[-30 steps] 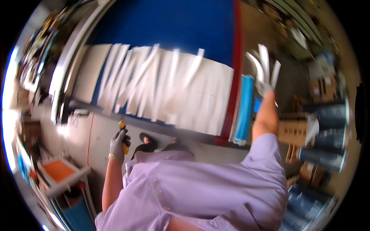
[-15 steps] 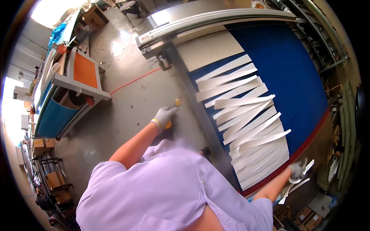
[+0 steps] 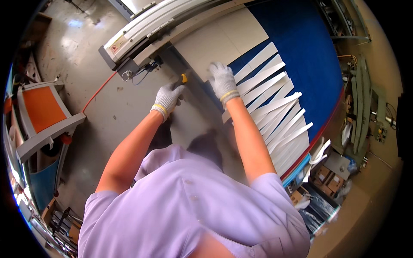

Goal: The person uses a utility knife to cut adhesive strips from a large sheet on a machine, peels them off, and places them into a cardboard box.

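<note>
My left hand [image 3: 167, 99], in a white knit glove with a yellow cuff, is closed around a dark tool with a yellow end [image 3: 184, 78]. Its exact kind is not clear. My right hand [image 3: 223, 81], gloved likewise, reaches over the table's near edge beside the cream sheets [image 3: 228, 36]. Its fingers point forward, a little blurred, with nothing visible in them. Right of that wrist, narrow white strips [image 3: 277, 99] lie fanned and overlapping on the blue table surface [image 3: 297, 47]. A few loose strips [image 3: 317, 158] hang at the table's right end.
A long metal gantry beam [image 3: 150, 32] spans the table at the far left, with cables at its end. An orange-panelled stand [image 3: 45, 103] is to the left. A red line [image 3: 100, 91] crosses the grey floor. Cardboard boxes [image 3: 329, 178] sit beyond the table's right end.
My right hand has left the loose strips at the table's right end and come over to the cream sheets. My left hand, with the tool, has moved forward. The view has shifted.
</note>
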Action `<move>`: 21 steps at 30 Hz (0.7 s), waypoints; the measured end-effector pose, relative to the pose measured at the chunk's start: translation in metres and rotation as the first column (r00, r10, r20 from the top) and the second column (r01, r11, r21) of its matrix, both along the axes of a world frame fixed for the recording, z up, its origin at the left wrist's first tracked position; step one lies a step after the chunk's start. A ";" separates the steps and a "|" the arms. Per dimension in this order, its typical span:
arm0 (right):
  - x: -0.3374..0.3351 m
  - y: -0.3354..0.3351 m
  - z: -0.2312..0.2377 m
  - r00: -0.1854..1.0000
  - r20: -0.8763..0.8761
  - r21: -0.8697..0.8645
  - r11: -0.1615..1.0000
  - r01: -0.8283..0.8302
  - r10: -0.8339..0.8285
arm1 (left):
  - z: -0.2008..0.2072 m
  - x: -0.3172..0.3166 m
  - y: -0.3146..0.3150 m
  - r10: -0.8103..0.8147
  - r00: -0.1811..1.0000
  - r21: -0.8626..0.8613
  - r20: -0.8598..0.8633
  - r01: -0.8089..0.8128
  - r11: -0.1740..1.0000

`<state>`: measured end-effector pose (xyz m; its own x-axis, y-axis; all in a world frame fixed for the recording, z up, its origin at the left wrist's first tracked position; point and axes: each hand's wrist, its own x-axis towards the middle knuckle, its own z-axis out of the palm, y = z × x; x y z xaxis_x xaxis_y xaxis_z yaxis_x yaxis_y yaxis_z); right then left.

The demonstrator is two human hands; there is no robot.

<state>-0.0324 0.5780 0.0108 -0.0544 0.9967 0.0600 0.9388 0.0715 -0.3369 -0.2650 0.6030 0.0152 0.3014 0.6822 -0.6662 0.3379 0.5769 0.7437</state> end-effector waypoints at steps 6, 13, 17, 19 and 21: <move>0.000 0.036 -0.014 0.973 0.186 -0.061 0.990 -0.127 0.136 | -0.002 0.008 0.019 -0.030 0.998 -0.160 -0.047 0.022 0.987; 0.002 0.039 -0.017 0.982 0.099 -0.030 0.987 -0.157 0.159 | -0.023 0.003 0.012 -0.256 0.944 0.149 -0.209 0.290 0.945; 0.004 0.023 -0.028 0.995 -0.032 0.077 0.993 -0.094 0.097 | -0.029 -0.001 0.011 -0.141 0.968 0.185 -0.208 0.180 0.966; -0.003 0.019 -0.023 0.989 -0.140 0.100 0.995 -0.030 0.044 | -0.013 0.002 0.018 -0.130 0.974 0.132 -0.187 0.156 0.979; -0.010 0.016 -0.021 0.982 -0.190 0.106 0.993 0.046 -0.025 | -0.003 0.004 0.022 -0.129 0.978 0.071 -0.164 0.142 0.987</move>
